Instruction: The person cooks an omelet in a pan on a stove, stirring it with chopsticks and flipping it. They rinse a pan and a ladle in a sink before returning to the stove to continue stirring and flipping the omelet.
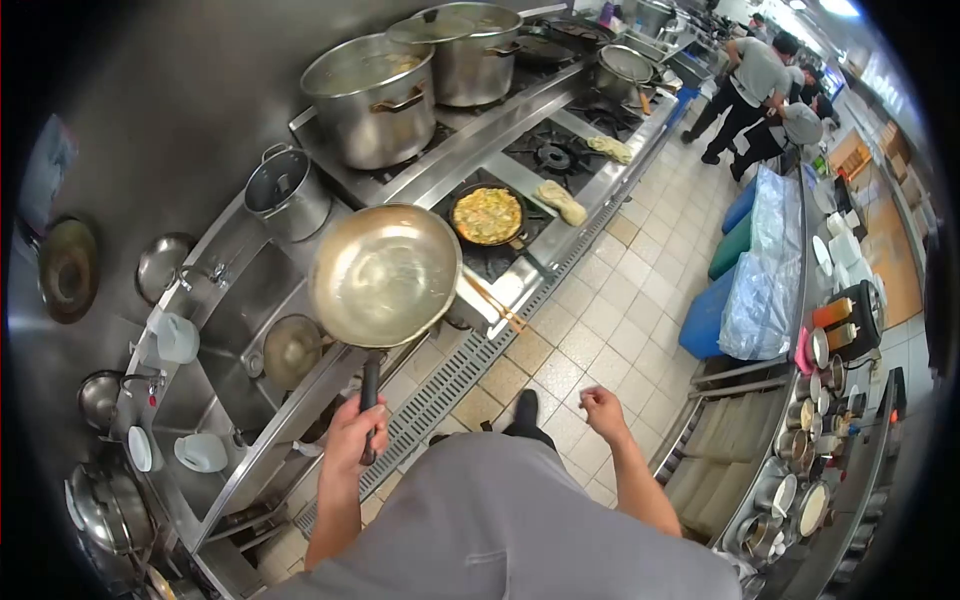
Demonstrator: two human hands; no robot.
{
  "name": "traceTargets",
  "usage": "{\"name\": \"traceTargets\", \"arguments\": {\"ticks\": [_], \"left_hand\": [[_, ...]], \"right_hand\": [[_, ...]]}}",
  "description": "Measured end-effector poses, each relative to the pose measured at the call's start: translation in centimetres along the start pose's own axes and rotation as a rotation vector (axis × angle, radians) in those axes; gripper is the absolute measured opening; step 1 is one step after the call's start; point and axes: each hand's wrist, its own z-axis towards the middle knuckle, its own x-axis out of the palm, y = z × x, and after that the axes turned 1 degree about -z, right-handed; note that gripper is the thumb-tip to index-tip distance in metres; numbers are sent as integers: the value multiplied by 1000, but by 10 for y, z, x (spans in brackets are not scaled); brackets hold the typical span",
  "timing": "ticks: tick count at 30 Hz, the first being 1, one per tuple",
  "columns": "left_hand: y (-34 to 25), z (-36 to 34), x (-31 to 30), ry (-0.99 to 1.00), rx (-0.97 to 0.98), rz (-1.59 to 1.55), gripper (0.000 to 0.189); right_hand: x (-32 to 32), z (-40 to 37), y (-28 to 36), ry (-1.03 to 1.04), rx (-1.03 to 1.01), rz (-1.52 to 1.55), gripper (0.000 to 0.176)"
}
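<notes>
My left hand is wrapped round the black handle of a large frying pan. The pan is held up in front of me over the edge of the sink counter, and its metal inside shows only a shine. To the right, away from the pan, my right hand hangs over the floor with its fingers curled in. Whether anything is between those fingers I cannot make out. Beyond the held pan, a small black pan with an omelette-like food sits on the stove. Chopsticks lie on the stove's front ledge.
Two large stockpots stand on the back burners. A sink on the left holds a wok and a white plastic jug. Folded cloths lie along the stove edge. Several people stand at the far end of the aisle.
</notes>
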Motion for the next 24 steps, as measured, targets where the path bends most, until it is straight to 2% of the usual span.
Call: {"name": "traceTargets", "arguments": {"ticks": [1,3,4,5,6,7,8,9,10,12,13,15,17,18,19,21,22,24], "left_hand": [[7,7,26,87,-49,-48,17],[28,28,75,248,-103,-75,17],[38,42,101,251,-85,-64,17],[48,54,130,303,-148,-92,16],[56,70,162,348,-203,-127,16],[66,84,193,391,-196,-129,14],[75,99,223,428,-195,-128,13],[86,113,249,408,-214,-124,14],[94,134,276,391,-218,-125,15],[113,177,320,460,-200,-137,10],[116,202,328,454,-188,-138,10],[141,252,378,461,-84,14,13],[146,299,421,432,-35,25,26],[155,333,433,419,-71,-18,27],[164,362,446,396,-22,55,26],[170,408,480,310,46,39,23],[175,439,490,301,46,18,24],[178,486,508,258,98,37,23]], "right_hand": [[-19,10,-53,-95,-88,-96,20],[-60,19,-148,-170,-142,-395,28],[-81,13,-177,-142,-137,-602,31],[-101,6,-202,-107,-134,-810,35],[-120,1,-231,-73,-9,-809,41],[-144,-2,-260,82,366,-521,46],[-165,-19,-258,63,515,-288,45],[-183,-21,-311,24,438,-508,40],[-206,-29,-326,-47,264,-533,39],[-242,-45,-306,-95,418,-25,21],[-251,-33,-312,-87,407,-26,21],[-274,-48,-362,-366,606,255,19],[-281,-45,-403,-497,652,367,19],[-289,-47,-415,-572,670,458,20],[-296,-50,-410,-615,689,461,20],[-302,-49,-390,-551,734,517,20],[-270,-75,-527,-530,618,752,20],[-255,-96,-535,-439,429,1249,21]]}}
